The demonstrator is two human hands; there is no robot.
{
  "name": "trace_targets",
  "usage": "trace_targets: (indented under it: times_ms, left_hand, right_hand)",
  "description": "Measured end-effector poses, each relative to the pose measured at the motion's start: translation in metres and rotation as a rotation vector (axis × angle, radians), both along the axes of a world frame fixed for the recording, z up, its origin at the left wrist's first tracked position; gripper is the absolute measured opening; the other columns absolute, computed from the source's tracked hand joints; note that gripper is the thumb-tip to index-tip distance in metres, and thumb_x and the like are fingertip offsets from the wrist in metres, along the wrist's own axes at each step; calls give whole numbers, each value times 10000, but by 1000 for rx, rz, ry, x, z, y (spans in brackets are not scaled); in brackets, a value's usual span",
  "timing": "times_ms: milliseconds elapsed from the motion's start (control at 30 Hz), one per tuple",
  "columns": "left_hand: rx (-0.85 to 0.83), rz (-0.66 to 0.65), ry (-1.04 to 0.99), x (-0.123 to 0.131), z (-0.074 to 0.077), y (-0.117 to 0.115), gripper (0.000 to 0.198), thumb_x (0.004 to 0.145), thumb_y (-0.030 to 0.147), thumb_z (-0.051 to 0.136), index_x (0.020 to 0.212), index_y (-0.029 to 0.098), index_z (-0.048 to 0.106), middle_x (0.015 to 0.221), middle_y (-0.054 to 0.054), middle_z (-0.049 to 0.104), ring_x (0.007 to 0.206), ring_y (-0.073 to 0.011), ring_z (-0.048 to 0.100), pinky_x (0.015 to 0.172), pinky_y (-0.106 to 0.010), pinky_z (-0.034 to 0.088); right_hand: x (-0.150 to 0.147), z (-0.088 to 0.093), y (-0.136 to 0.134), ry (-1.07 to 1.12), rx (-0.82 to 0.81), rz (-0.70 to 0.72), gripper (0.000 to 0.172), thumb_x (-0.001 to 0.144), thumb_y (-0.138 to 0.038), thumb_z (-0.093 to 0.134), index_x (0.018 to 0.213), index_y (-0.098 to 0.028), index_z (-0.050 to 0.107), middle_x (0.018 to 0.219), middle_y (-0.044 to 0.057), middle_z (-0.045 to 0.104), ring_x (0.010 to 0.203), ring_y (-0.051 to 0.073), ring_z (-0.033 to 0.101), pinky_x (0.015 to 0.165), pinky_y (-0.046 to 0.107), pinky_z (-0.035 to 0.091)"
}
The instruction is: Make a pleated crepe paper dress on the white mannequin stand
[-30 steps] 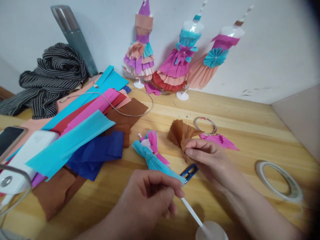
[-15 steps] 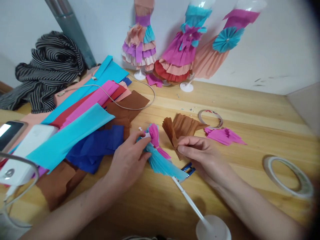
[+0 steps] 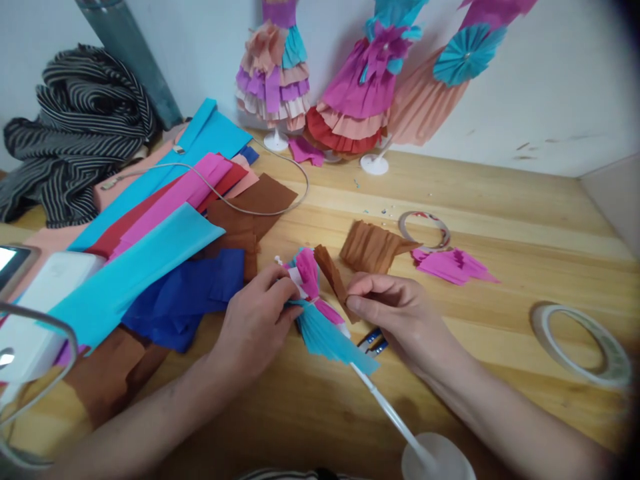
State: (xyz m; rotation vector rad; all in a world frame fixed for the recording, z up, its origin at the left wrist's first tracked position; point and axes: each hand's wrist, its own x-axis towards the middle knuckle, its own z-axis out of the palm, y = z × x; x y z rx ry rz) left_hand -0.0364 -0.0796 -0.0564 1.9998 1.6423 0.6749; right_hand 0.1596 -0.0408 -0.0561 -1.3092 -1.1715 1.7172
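Note:
My left hand [image 3: 263, 313] is closed around the upper part of a small paper dress [image 3: 330, 337], which has a pleated light-blue skirt and pink crepe paper on top. A white stick [image 3: 387, 407] runs from under the skirt to a round white base [image 3: 437, 460]. Between thumb and fingers of my right hand [image 3: 387, 303] is a narrow pleated strip of brown crepe paper [image 3: 331, 277], its far end beside the pink top. Beyond that hand lies another pleated brown piece [image 3: 374, 247]. Partly behind the right hand, a small blue metallic tool [image 3: 374, 341] rests on the table.
Coloured crepe sheets [image 3: 145, 260] are piled on the left with a cable [image 3: 240, 212], a white box [image 3: 65, 287] and a striped cloth [image 3: 90, 127]. Dressed figures [image 3: 357, 87] stand along the wall. Tape rolls [image 3: 580, 343] and pink scraps [image 3: 455, 265] lie right.
The brown strip in my right hand has shifted left, closer to the pink top, and looks narrower. The other brown piece now shows apart from it. The whole view has shifted slightly.

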Motion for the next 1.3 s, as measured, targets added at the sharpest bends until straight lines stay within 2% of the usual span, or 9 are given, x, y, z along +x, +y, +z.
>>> trace_targets:
  times_ms: [167, 333, 500, 700, 833, 1033, 1133, 1200, 1300]
  left_hand:
    - [56, -24, 11, -2, -2, -1, 105, 823, 99, 568, 876, 174, 617, 941, -45, 609, 866, -172, 608, 745, -291, 508]
    - [101, -26, 16, -3, -2, -3, 126, 803, 67, 546, 748, 171, 592, 872, -30, 611, 783, -145, 599, 677, -247, 493]
    - [139, -33, -21, -3, -2, -3, 148, 796, 54, 530, 734, 173, 590, 893, -31, 622, 790, -144, 610, 671, -244, 493]
    - [120, -60, -20, -5, -2, -5, 159, 845, 112, 534, 943, 187, 634, 984, -52, 631, 889, -166, 619, 753, -281, 512]
    - [141, -41, -56, -7, -2, -4, 153, 847, 93, 513, 860, 178, 640, 942, -46, 631, 865, -155, 622, 734, -260, 505]
    - [82, -39, -115, -7, -2, -2, 146, 832, 64, 524, 812, 165, 627, 964, -49, 634, 897, -152, 621, 752, -249, 493]
    - [74, 14, -131, -8, 1, -3, 173, 828, 79, 541, 931, 181, 635, 1062, -57, 612, 884, -139, 612, 696, -226, 484]
    - [96, 108, -129, -11, 5, -5, 220, 821, 99, 557, 1012, 188, 620, 1077, -57, 597, 766, -111, 589, 623, -210, 463]
    - [73, 195, -58, -16, 8, -8, 113, 828, 141, 552, 884, 181, 643, 883, -26, 615, 650, -104, 543, 589, -214, 425]
  right_hand:
    - [-2, 2, -1, -29, 54, 6, 109, 623, -244, 751, 604, -181, 664, 550, -16, 607, 508, 83, 505, 485, 201, 416]
    - [-4, 5, -2, -89, 85, 32, 110, 631, -252, 736, 592, -189, 655, 535, -15, 591, 503, 95, 500, 475, 215, 416]
    - [-4, 4, -2, -74, 71, 33, 133, 640, -276, 737, 598, -188, 648, 544, -9, 603, 505, 98, 515, 487, 220, 433]
    - [-2, 2, -4, -52, 49, 37, 172, 667, -318, 729, 621, -180, 638, 554, -3, 611, 509, 102, 530, 501, 227, 445]
    - [0, 1, -5, -34, 39, 21, 184, 664, -320, 743, 636, -171, 639, 567, -9, 600, 513, 92, 506, 497, 218, 420]
    - [1, -1, -6, -5, 25, 27, 196, 662, -326, 749, 628, -170, 635, 573, -10, 588, 525, 94, 496, 507, 221, 407]
    - [2, -2, -6, 0, 26, 43, 202, 676, -343, 742, 643, -175, 635, 571, -11, 588, 525, 102, 513, 514, 228, 418]
    - [2, -2, -6, 0, 30, 40, 209, 675, -350, 744, 647, -176, 632, 565, -10, 590, 517, 103, 514, 508, 229, 422]
    - [2, -2, -7, -14, 31, 24, 216, 660, -354, 751, 634, -179, 628, 559, -6, 591, 523, 109, 520, 508, 232, 427]
